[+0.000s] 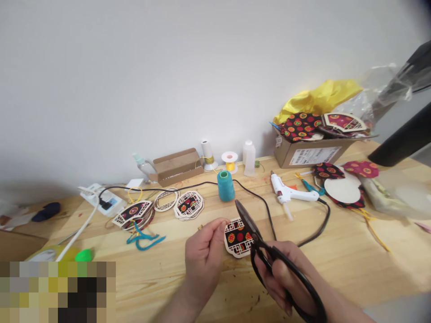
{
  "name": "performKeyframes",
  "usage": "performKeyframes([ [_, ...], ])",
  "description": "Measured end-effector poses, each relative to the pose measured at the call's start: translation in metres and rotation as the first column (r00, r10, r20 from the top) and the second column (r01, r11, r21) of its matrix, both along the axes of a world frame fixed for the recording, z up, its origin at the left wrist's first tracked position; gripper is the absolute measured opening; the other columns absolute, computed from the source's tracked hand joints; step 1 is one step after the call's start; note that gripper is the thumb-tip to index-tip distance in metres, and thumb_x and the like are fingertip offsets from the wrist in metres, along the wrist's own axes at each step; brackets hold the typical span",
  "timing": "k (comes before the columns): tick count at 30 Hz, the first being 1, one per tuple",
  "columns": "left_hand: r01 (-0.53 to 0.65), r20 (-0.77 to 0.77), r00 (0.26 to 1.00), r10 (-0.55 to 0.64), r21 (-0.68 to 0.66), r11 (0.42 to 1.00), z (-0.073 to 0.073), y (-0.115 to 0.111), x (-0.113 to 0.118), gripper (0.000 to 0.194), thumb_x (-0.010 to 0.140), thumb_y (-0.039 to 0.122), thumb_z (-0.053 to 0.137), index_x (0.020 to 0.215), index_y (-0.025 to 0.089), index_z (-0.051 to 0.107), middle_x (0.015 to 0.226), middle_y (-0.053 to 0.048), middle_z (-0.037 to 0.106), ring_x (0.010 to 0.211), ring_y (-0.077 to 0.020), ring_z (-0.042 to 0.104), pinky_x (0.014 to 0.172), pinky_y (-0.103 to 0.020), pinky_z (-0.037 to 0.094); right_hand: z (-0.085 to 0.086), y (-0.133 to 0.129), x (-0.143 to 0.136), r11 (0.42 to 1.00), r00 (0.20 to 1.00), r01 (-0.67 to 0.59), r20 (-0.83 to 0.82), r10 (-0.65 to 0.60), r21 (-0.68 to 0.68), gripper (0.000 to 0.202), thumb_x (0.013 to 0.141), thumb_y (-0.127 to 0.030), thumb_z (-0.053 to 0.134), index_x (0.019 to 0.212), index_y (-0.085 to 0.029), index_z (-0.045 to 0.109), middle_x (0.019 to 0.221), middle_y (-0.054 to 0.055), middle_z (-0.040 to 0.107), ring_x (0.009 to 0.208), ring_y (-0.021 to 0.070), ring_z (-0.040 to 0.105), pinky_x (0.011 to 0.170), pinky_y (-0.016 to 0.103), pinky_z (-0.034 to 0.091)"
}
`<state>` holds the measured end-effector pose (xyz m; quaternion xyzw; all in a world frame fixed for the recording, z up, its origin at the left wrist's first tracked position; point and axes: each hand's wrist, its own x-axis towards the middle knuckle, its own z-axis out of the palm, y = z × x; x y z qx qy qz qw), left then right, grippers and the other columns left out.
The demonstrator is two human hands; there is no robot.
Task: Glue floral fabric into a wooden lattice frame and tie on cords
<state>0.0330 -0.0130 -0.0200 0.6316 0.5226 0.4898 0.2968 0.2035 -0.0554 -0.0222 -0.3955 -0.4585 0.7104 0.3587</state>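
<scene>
At lower centre, the left hand (203, 251) pinches a patterned piece (235, 244) by its edge (probably to steady it), while the right hand (285, 272) grips black scissors (248, 220).

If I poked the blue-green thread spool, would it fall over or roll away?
The spool might tip, since it stands upright and is taller than wide. On its side, its round shape would probably roll. It looks like wound thread, so it likely wouldn't break.

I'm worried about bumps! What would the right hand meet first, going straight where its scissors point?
Probably the teal spool, scissors first, though they might pass above it.
</scene>
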Motion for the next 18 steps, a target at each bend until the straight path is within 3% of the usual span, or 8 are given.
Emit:
performKeyframes([
  [2,-0.077,0.060,0.995,0.081,-0.067,0.995,0.000,0.001,-0.001,0.020,0.083,0.030,0.058,0.083,0.018,0.074,0.074,-0.003,0.073,0.066,-0.0165,0.064,0.060,-0.023,0.049,0.005,-0.003,0.009,0.996,0.976,-0.080,0.204,0.070,0.043,0.045,0.069,-0.059,0.065,0.068,-0.016,0.051,0.053,-0.006,0.039,0.046,0.0054,0.032,0.040,0.017,0.025],
  [6,-0.159,0.170,0.966,0.194,-0.200,0.967,-0.002,0.005,-0.003,0.027,0.079,0.040,0.061,0.085,0.016,0.072,0.053,0.002,0.057,0.050,-0.0126,0.049,0.047,-0.022,0.038,0.010,-0.015,0.024,0.980,0.819,-0.195,0.558,0.134,0.050,0.027,0.066,-0.035,0.072,0.068,-0.016,0.053,0.063,-0.005,0.047,0.059,0.0081,0.035,0.049,0.018,0.026],
  [11,-0.092,0.351,0.917,0.189,-0.274,0.957,-0.005,0.005,-0.003,0.031,0.076,0.044,0.065,0.087,0.015,0.071,0.048,0.006,0.042,0.046,-0.0087,0.034,0.043,-0.021,0.028,0.004,-0.021,0.038,0.986,0.731,-0.163,0.675,0.098,0.034,0.014,0.075,-0.029,0.062,0.074,-0.017,0.054,0.069,-0.003,0.054,0.064,0.0109,0.042,0.055,0.020,0.032],
  [18,-0.067,0.372,0.911,0.176,-0.288,0.955,-0.006,0.003,-0.004,0.030,0.076,0.043,0.066,0.087,0.015,0.070,0.049,0.006,0.041,0.047,-0.0079,0.034,0.043,-0.020,0.027,-0.004,0.000,0.058,0.972,0.578,-0.137,0.812,-0.079,0.192,0.026,0.082,-0.040,0.054,0.070,-0.019,0.045,0.063,-0.003,0.049,0.058,0.0121,0.042,0.052,0.023,0.031],
])
